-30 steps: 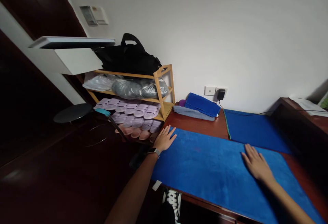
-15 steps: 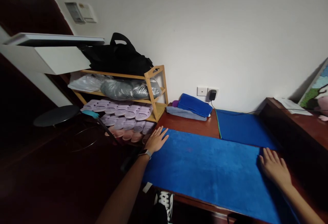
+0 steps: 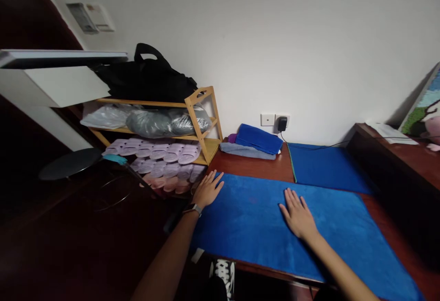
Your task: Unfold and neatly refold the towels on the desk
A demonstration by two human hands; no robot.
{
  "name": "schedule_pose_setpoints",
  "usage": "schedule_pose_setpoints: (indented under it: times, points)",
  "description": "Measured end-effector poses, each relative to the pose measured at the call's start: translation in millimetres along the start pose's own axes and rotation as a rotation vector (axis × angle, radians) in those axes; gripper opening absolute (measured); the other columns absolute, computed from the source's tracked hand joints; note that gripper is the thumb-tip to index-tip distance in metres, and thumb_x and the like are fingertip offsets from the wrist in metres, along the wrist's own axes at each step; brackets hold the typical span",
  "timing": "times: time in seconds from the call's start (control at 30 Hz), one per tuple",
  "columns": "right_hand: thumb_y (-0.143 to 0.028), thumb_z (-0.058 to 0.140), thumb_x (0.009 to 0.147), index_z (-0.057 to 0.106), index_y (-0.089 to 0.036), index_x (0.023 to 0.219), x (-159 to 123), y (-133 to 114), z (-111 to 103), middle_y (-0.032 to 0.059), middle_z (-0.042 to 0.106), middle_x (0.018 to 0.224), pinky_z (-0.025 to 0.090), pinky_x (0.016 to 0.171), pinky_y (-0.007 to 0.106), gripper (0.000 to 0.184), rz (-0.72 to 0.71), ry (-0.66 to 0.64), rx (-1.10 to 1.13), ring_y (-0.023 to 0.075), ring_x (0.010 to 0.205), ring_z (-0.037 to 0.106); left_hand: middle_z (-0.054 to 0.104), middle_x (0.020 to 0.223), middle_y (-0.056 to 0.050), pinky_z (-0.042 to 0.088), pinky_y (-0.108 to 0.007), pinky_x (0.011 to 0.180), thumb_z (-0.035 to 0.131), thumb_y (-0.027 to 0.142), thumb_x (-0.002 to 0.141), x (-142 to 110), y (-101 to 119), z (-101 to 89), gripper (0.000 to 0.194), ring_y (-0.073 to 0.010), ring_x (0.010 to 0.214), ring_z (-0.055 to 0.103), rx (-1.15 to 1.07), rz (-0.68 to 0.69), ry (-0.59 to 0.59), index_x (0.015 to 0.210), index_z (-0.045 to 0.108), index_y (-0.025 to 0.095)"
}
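Observation:
A bright blue towel (image 3: 254, 218) lies spread out over the reddish-brown table (image 3: 252, 165). On its far left corner rests my left hand (image 3: 207, 190), palm down with fingers apart and a watch on the wrist. My right hand (image 3: 298, 214) is flat over the middle of the towel, fingers stretched out, holding nothing. Behind it, a second blue cloth with a green edge (image 3: 325, 165) covers the back right of the table. Near the wall lies a folded dark blue towel (image 3: 259, 139) on top of a grey-blue folded cloth (image 3: 247, 150).
Left of the table stands a wooden rack (image 3: 197, 117) with lilac slippers (image 3: 187, 153), plastic-wrapped bundles and a black bag (image 3: 147, 78). A black plug (image 3: 282, 123) sits in the wall socket, its cable running right. A round stool (image 3: 70, 163) is at far left.
My right hand has moved left from the towel's right edge to its middle. My left hand stays on the far left corner. The view has shifted slightly.

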State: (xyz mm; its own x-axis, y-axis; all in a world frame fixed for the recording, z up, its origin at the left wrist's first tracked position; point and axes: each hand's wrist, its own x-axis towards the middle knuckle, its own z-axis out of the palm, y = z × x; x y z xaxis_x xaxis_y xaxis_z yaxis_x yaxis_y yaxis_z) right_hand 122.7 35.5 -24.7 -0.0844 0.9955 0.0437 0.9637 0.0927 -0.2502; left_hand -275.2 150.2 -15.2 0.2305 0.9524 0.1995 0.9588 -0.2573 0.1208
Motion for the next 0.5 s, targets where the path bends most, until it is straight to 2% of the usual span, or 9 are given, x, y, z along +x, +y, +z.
schedule_pose_setpoints:
  times: [0.1, 0.2, 0.27, 0.3, 0.33, 0.4, 0.43, 0.5]
  points:
    - [-0.064, 0.013, 0.097, 0.025, -0.011, 0.161, -33, 93, -2, 0.0085, 0.027, 0.166, 0.014, 0.126, 0.051, 0.084, 0.143, 0.027, -0.058, 0.0261, 0.155, 0.02, 0.034, 0.165, -0.007, 0.023, -0.045, 0.124, 0.033, 0.051, 0.106, -1, 3, -2.4, 0.056, -0.0263, 0.152, 0.029, 0.0, -0.002, -0.009, 0.155, 0.044, 0.027]
    - [-0.067, 0.011, 0.091, 0.028, -0.007, 0.16, -70, 195, -8, 0.0123, 0.029, 0.166, 0.018, 0.125, 0.053, 0.093, 0.361, 0.049, -0.073, 0.029, 0.155, 0.02, 0.034, 0.165, -0.006, 0.024, -0.046, 0.125, 0.032, 0.051, 0.106, -4, 6, -4.5, 0.056, -0.0267, 0.152, 0.029, -0.009, -0.002, -0.023, 0.155, 0.044, 0.028]
    - [-0.068, 0.01, 0.09, 0.028, -0.007, 0.16, -88, 242, -13, 0.0124, 0.028, 0.166, 0.019, 0.125, 0.055, 0.094, 0.46, 0.102, -0.076, 0.0304, 0.155, 0.02, 0.035, 0.165, -0.005, 0.024, -0.047, 0.125, 0.031, 0.051, 0.106, -5, 8, -6.0, 0.055, -0.027, 0.152, 0.029, -0.016, -0.011, -0.025, 0.155, 0.044, 0.028]
    - [-0.067, 0.01, 0.089, 0.028, -0.006, 0.16, -93, 256, -17, 0.0124, 0.029, 0.166, 0.019, 0.125, 0.055, 0.095, 0.473, 0.106, -0.072, 0.0306, 0.155, 0.021, 0.035, 0.165, -0.005, 0.024, -0.047, 0.125, 0.031, 0.05, 0.106, -5, 9, -7.2, 0.055, -0.0271, 0.152, 0.029, -0.017, -0.014, -0.024, 0.155, 0.044, 0.028]
    - [-0.067, 0.009, 0.089, 0.029, -0.006, 0.159, -96, 262, -21, 0.0124, 0.03, 0.166, 0.019, 0.125, 0.055, 0.095, 0.482, 0.114, -0.072, 0.031, 0.155, 0.021, 0.035, 0.165, -0.005, 0.023, -0.048, 0.125, 0.03, 0.05, 0.106, -4, 9, -8.8, 0.055, -0.0271, 0.152, 0.03, -0.014, -0.015, -0.024, 0.154, 0.045, 0.028]
    - [-0.066, 0.008, 0.09, 0.031, -0.004, 0.158, -96, 252, -29, 0.0138, 0.031, 0.165, 0.02, 0.125, 0.054, 0.095, 0.481, 0.148, -0.079, 0.0322, 0.154, 0.021, 0.037, 0.164, -0.005, 0.023, -0.049, 0.125, 0.029, 0.048, 0.106, -2, 11, -13.7, 0.055, -0.0274, 0.152, 0.03, 0.013, -0.015, -0.021, 0.154, 0.046, 0.027]
    - [-0.065, 0.006, 0.091, 0.032, -0.003, 0.157, -93, 237, -33, 0.0148, 0.031, 0.165, 0.019, 0.125, 0.055, 0.095, 0.47, 0.181, -0.087, 0.0329, 0.154, 0.021, 0.039, 0.163, -0.006, 0.022, -0.049, 0.125, 0.029, 0.048, 0.106, -1, 13, -16.9, 0.054, -0.0273, 0.152, 0.03, 0.032, -0.013, -0.01, 0.153, 0.047, 0.027]
    - [-0.062, 0.005, 0.093, 0.033, -0.001, 0.156, -85, 193, -39, 0.0165, 0.031, 0.164, 0.018, 0.125, 0.054, 0.093, 0.394, 0.249, -0.1, 0.0337, 0.154, 0.02, 0.041, 0.162, -0.006, 0.021, -0.048, 0.125, 0.029, 0.047, 0.106, -2, 20, -23.9, 0.054, -0.0266, 0.152, 0.03, 0.074, 0.0, 0.035, 0.152, 0.048, 0.025]
